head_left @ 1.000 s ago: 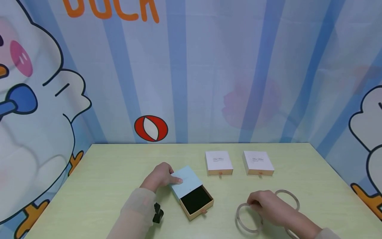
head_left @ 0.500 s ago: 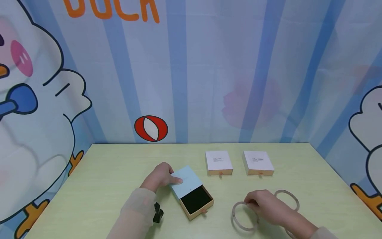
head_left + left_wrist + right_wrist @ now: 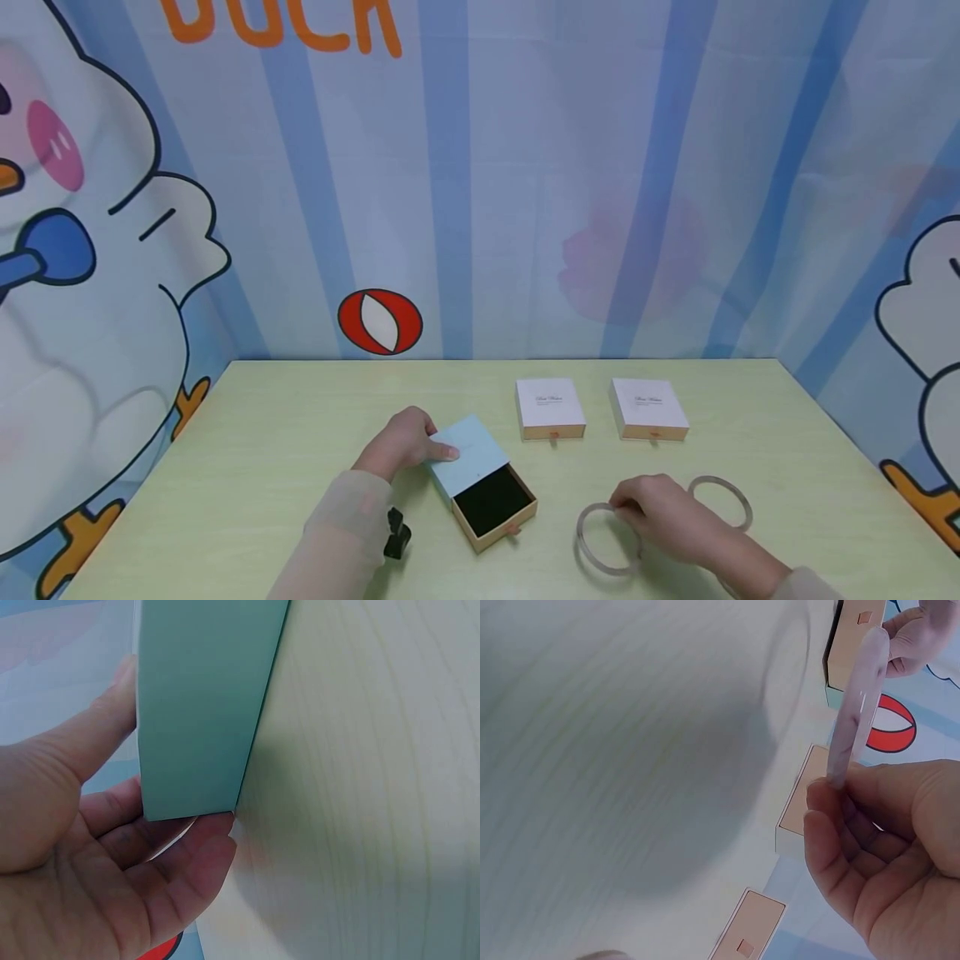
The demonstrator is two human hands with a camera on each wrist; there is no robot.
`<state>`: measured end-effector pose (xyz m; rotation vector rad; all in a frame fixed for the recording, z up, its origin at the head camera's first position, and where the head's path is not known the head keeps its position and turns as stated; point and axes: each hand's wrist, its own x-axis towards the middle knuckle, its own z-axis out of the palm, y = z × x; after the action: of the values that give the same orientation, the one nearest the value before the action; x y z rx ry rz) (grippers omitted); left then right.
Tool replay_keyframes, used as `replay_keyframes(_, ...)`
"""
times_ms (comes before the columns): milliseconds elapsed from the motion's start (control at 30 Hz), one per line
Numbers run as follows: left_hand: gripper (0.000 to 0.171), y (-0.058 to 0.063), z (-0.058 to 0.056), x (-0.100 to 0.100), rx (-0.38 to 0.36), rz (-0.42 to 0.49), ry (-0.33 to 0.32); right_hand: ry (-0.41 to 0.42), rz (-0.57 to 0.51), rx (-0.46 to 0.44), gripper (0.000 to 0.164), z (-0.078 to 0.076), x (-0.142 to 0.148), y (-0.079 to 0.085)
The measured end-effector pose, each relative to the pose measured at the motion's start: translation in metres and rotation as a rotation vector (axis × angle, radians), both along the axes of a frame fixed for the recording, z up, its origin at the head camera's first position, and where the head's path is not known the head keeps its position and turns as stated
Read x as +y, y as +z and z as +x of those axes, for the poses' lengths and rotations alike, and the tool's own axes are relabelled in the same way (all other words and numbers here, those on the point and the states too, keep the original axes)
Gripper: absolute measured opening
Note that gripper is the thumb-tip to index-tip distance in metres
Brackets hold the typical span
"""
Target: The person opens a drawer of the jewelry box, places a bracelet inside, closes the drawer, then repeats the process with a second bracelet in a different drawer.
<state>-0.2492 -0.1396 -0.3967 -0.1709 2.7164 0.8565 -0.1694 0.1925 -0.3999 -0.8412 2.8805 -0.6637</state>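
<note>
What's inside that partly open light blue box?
In the part of the drawer that sticks out, only a dark lining shows. The blue sleeve, held by the left hand, covers the rest, so I can't tell what's there.

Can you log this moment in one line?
left fingers: grip blue box; drawer: partly out; right fingers: pinch pale ring; second ring, two closed white boxes: on table

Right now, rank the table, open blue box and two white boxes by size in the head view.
1. Table
2. Open blue box
3. Left white box and right white box: too alike to rank
</note>
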Motion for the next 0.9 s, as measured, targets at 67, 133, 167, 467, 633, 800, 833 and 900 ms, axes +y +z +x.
replay_keyframes(67, 0.044, 0.0, 0.0, 0.0, -0.001, 0.002, 0.001, -0.003, -0.003, 0.001, 0.006, -0.001, -0.001, 0.0)
replay_keyframes(133, 0.045, -0.001, -0.001, 0.0, 0.001, -0.002, -0.003, -0.008, -0.006, -0.004, 0.006, -0.001, -0.002, 0.0)
replay_keyframes(167, 0.045, -0.001, -0.001, 0.0, 0.002, -0.003, -0.004, -0.018, -0.007, -0.011, 0.006, -0.001, -0.003, 0.0)
replay_keyframes(467, 0.043, -0.002, -0.002, -0.001, 0.004, -0.007, -0.006, -0.021, -0.014, -0.018, 0.006, -0.001, -0.006, 0.001)
replay_keyframes(633, 0.043, -0.001, -0.001, 0.0, 0.005, -0.007, -0.007, -0.028, -0.019, -0.029, 0.006, -0.001, -0.008, 0.003)
replay_keyframes(800, 0.043, -0.001, 0.0, 0.0, 0.008, -0.006, -0.01, -0.036, -0.019, -0.034, 0.007, -0.001, -0.011, 0.004)
replay_keyframes(833, 0.043, -0.001, 0.0, 0.0, 0.008, -0.005, -0.01, -0.035, -0.019, -0.035, 0.006, -0.001, -0.011, 0.004)
replay_keyframes(900, 0.043, 0.0, 0.0, 0.0, 0.011, -0.004, -0.011, -0.034, -0.02, -0.038, 0.006, -0.001, -0.013, 0.004)
